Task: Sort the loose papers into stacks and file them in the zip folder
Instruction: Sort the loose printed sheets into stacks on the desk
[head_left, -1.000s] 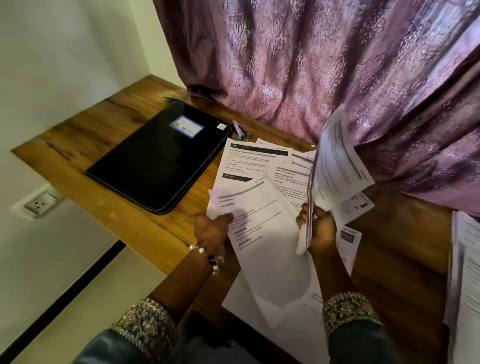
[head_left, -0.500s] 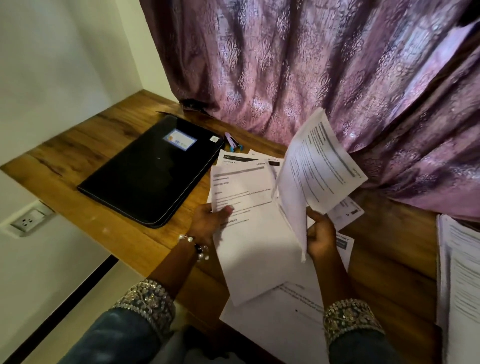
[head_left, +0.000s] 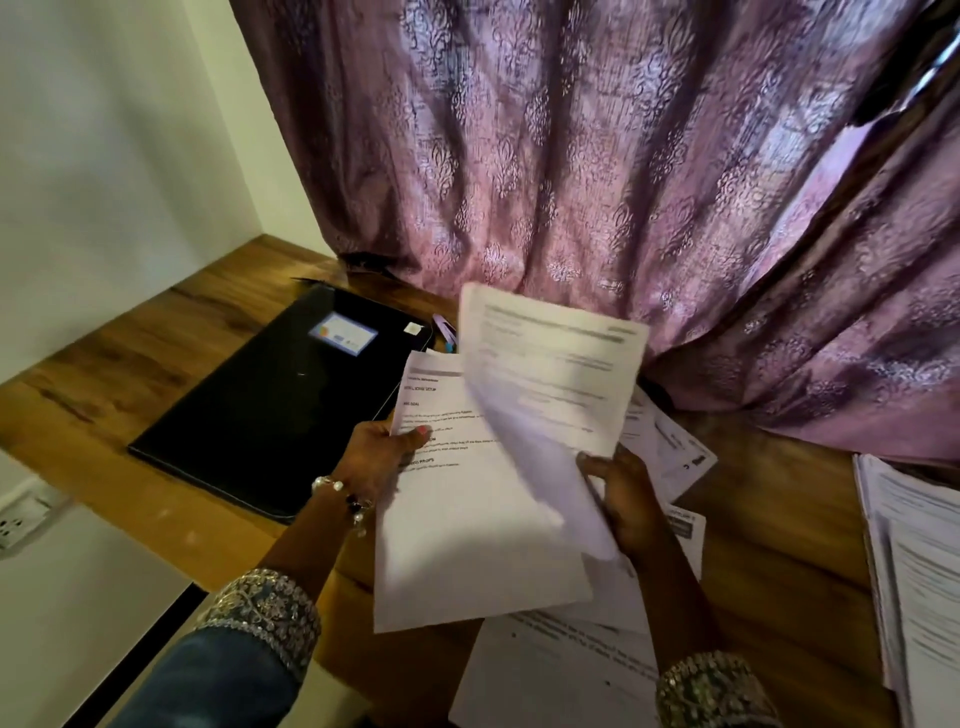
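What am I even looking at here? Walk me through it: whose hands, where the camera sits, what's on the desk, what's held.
No machine here: a person wears a camera on the head, looking down at their own hands. The left hand grips a printed sheet. The right hand holds another sheet, raised and blurred. On the wooden desk lie a closed black zip folder, loose papers and a stack of papers at the right. A curtain hangs behind.
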